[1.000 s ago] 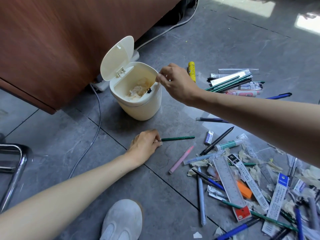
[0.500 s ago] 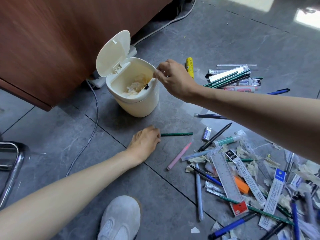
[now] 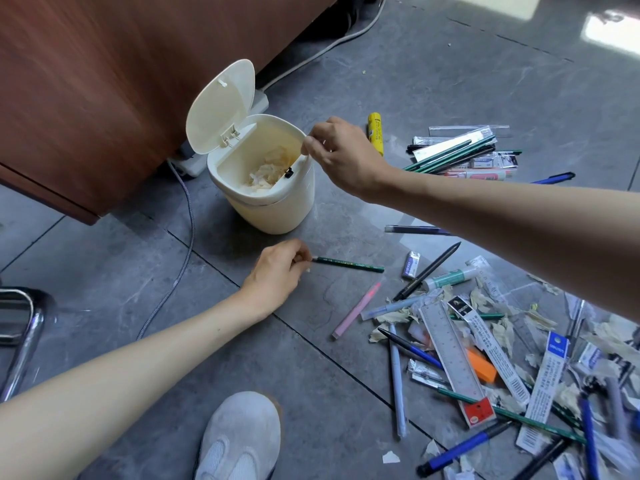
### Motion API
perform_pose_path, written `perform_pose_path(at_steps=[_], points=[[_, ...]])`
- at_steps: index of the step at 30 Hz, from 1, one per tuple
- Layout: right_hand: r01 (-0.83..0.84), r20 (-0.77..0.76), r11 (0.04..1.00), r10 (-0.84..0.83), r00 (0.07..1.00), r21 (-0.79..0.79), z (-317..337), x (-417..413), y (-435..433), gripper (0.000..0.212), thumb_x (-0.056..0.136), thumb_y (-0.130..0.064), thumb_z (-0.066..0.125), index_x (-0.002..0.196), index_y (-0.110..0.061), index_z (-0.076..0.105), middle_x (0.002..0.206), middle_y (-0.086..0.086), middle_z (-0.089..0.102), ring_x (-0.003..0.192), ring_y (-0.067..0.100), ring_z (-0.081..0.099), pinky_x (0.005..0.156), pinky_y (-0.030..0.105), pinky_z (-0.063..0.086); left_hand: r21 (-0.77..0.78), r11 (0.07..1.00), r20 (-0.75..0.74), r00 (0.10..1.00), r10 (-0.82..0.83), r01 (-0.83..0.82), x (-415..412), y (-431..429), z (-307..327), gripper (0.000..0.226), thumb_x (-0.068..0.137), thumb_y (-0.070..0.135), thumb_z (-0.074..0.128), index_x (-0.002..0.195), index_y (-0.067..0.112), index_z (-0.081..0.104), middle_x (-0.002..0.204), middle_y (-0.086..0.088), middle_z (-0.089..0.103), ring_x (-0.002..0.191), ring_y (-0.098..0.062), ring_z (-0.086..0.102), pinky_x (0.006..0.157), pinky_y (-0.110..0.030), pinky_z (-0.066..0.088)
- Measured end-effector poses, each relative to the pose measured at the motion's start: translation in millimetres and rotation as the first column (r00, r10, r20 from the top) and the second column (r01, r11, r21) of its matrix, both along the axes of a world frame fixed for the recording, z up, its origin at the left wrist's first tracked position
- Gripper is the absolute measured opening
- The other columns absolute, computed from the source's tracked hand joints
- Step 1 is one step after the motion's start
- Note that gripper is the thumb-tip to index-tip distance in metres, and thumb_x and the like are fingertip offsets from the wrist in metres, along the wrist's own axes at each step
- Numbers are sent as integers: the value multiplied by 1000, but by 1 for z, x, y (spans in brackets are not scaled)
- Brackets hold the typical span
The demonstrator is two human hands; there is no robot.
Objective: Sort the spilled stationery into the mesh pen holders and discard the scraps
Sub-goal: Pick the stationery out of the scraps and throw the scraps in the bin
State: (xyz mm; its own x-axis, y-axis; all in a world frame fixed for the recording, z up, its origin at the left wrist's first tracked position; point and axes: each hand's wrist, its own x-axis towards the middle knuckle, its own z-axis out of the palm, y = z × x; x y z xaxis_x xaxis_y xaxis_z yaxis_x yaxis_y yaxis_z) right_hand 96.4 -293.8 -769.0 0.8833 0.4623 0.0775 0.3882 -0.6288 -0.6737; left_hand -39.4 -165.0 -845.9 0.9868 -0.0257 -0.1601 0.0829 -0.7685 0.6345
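A cream bin (image 3: 277, 216) stands on the floor with its lid (image 3: 221, 105) flipped up and pale paper scraps (image 3: 266, 171) inside. My right hand (image 3: 343, 157) hovers at the bin's right rim with thumb and forefinger pinched; nothing shows between them. My left hand (image 3: 277, 275) rests on the floor in front of the bin, fingertips closed on the left end of a green pencil (image 3: 349, 264). Spilled stationery lies to the right: a pink pen (image 3: 356, 310), a clear ruler (image 3: 453, 358), blue pens, several green pencils (image 3: 446, 157) and torn scraps (image 3: 398, 317). No mesh pen holder is in view.
A wooden cabinet (image 3: 104, 98) stands behind the bin. A grey cable (image 3: 183, 258) runs across the tiles on the left, with a chrome chair leg (image 3: 20, 348) at the far left. My white shoe (image 3: 239, 441) is at the bottom. A yellow glue stick (image 3: 375, 133) lies behind my right hand.
My right hand stays pinched at the bin's rim. The green pencil's left end has swung slightly away from me under my left fingertips. The view has shifted a little.
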Motion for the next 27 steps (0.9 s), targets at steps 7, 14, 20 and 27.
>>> perform_pose_path(at_steps=[7,14,20,27], points=[[1,14,998,-2,1000,69,-5,1,-2,27,98,-21,44,104,-5,64,100,10,58,86,14,48,69,19,30,-32,998,600,800,-29,60,8,-7,57,7,82,-7,61,86,-3,64,78,-6,60,71,-8,52,70,-12,41],[-14,9,998,13,1000,66,-9,2,-5,22,98,-19,45,110,-11,61,106,8,59,87,12,49,71,20,34,-145,959,610,741,280,-243,53,26,82,7,84,2,58,90,2,63,82,-10,66,74,-24,64,70,-36,51],[-23,-1,997,23,1000,72,-9,1,-4,22,99,-20,45,113,-11,59,107,5,57,89,13,50,72,20,36,32,964,508,835,213,-265,60,29,75,22,83,-2,57,102,6,65,115,-5,64,106,-21,58,88,-15,36],[22,26,999,-23,999,23,-18,4,-14,20,95,-18,47,110,-11,59,105,9,57,86,13,47,78,30,41,135,978,675,737,27,-160,53,9,70,7,81,7,64,82,5,70,120,-12,61,114,-34,53,97,-44,42]])
